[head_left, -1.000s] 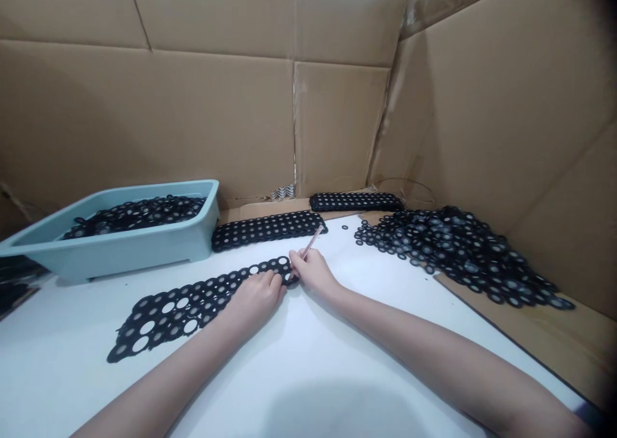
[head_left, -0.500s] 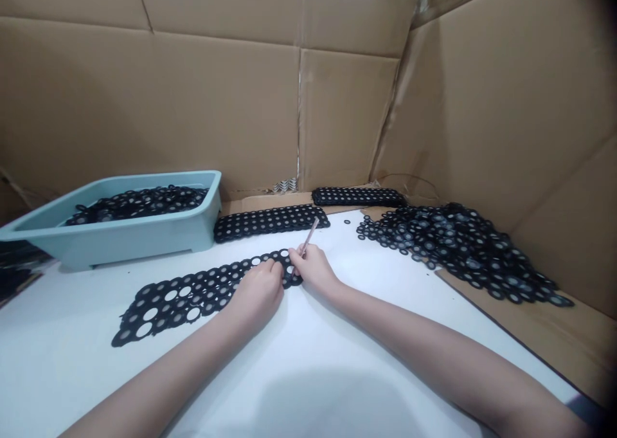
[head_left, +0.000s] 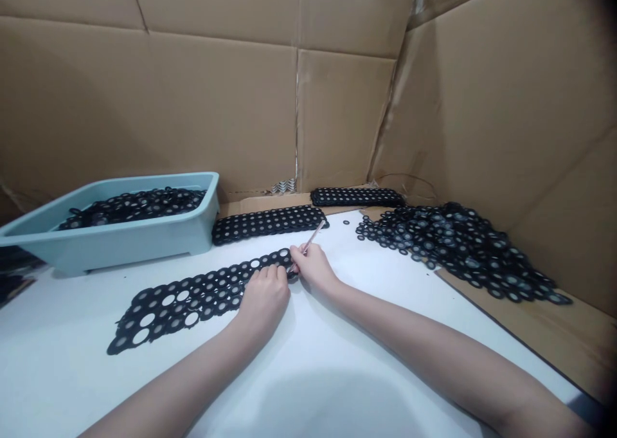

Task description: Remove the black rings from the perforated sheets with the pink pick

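Left hand (head_left: 267, 290) on the ring sheet (head_left: 197, 296), right hand (head_left: 313, 267) pinching a slim tool (head_left: 315, 235).
The black sheet lies flat on the white tabletop (head_left: 366, 335), stretching from the hands toward 8 o'clock, with several openings showing white. The left hand's fingers curl together over its right end (whether they grip it, I cannot tell); the right hand, narrow around the tool, touches that same end, the tool's upper end slanting to 1 o'clock and its tip hard to make out. From the hands, a pale blue basin (head_left: 144, 245) of loose rings (head_left: 139, 205) sits toward 10 o'clock, a finished-looking panel (head_left: 270, 224) near 12, and a ring pile (head_left: 453, 248) toward 3.
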Tool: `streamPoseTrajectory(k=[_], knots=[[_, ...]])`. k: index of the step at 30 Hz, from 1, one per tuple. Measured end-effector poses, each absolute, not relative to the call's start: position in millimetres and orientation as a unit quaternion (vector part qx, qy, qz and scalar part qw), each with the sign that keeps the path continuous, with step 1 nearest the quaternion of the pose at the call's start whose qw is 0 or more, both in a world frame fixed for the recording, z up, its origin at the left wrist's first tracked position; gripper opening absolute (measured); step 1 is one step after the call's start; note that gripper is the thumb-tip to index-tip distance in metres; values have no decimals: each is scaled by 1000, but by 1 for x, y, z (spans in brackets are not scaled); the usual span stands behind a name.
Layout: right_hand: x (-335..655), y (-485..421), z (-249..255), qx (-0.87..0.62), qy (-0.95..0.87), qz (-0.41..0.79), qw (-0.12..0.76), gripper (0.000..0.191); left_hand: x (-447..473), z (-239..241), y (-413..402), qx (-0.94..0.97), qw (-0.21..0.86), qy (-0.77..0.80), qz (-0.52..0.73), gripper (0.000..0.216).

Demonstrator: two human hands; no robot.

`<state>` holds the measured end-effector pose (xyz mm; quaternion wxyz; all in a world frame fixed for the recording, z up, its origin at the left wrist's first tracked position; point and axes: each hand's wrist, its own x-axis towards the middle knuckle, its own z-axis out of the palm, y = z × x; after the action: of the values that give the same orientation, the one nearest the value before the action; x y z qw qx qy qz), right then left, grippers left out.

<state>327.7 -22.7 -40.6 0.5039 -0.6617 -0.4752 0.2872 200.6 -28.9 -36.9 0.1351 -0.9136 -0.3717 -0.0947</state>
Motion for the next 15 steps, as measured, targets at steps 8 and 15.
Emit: streamPoseTrajectory(k=[8, 15], knots=[[332, -21, -42, -674, -476, 266, 498, 30, 193, -29, -11, -953, 144, -263, -48, 24], [330, -26, -36, -676, -493, 266, 479, 32, 188, -25, -5, -967, 138, -211, -20, 21]])
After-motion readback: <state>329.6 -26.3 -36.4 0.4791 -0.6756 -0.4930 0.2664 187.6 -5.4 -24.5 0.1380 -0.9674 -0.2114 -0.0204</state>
